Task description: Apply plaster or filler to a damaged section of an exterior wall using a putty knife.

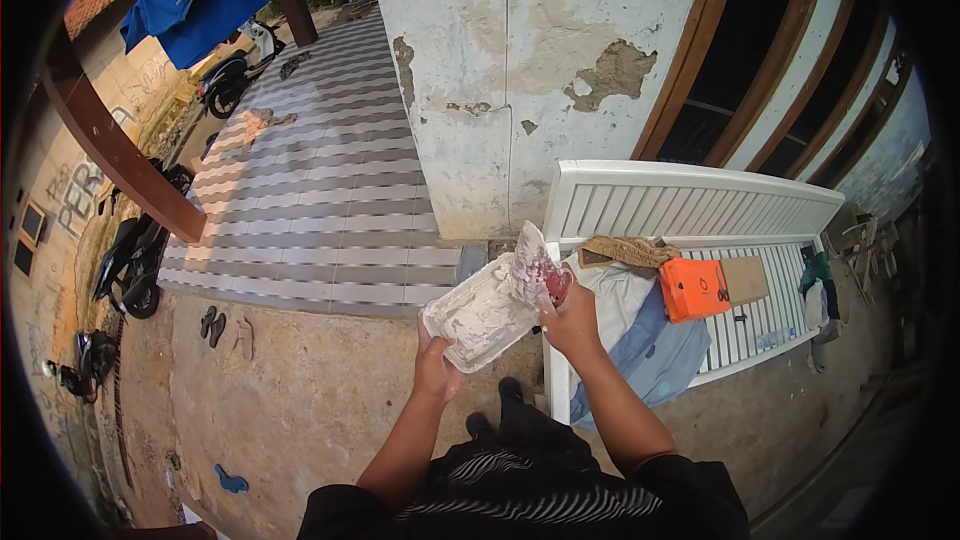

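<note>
While my left hand (434,365) grips the smeared white foam tray (478,314) from below, my right hand (570,320) pinches its crumpled, red-stained plastic wrap (535,272).

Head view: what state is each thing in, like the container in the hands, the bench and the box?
White foam container: lid open, held up in both hands.
Lid: tilted up, stained red.
Left hand: gripping the container's near edge.
Right hand: holding the lid side.
White slatted bench: upright, strewn with cloths.
Orange box: closed, on the bench.
</note>
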A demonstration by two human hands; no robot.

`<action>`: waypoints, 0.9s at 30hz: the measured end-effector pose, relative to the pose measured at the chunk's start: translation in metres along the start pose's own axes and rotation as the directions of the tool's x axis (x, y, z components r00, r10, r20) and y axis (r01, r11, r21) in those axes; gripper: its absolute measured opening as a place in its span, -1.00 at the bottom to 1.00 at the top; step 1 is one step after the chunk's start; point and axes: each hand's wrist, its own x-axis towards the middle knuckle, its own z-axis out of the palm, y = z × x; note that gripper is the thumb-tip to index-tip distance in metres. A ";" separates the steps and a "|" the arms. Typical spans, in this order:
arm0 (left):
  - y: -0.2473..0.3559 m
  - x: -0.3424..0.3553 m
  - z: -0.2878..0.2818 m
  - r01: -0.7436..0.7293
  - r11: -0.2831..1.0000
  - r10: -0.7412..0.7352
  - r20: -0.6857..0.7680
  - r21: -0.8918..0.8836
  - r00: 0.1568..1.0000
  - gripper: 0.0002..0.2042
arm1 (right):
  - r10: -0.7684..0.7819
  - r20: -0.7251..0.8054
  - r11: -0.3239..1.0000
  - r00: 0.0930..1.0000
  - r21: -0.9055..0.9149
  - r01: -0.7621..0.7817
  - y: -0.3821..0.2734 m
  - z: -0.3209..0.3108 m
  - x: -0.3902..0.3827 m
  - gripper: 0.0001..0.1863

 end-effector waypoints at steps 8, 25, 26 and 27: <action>-0.002 0.078 0.001 -0.078 0.997 0.079 -0.042 0.025 0.996 -0.39 | -0.034 0.196 0.997 0.980 -0.065 0.047 0.003 0.020 0.053 -0.69; 0.009 0.264 0.039 -0.069 0.997 0.069 -0.046 0.017 0.997 -0.40 | -0.201 0.307 0.909 0.930 -0.296 0.294 0.063 0.004 0.246 -0.81; 0.013 0.273 0.037 -0.063 0.998 0.064 -0.041 0.017 0.997 -0.40 | -0.195 0.301 0.910 0.933 -0.300 0.287 0.061 0.003 0.253 -0.81; 0.016 0.280 0.037 -0.049 0.999 0.050 -0.033 0.018 0.998 -0.40 | -0.233 0.259 0.901 0.937 -0.306 0.309 0.058 -0.001 0.263 -0.81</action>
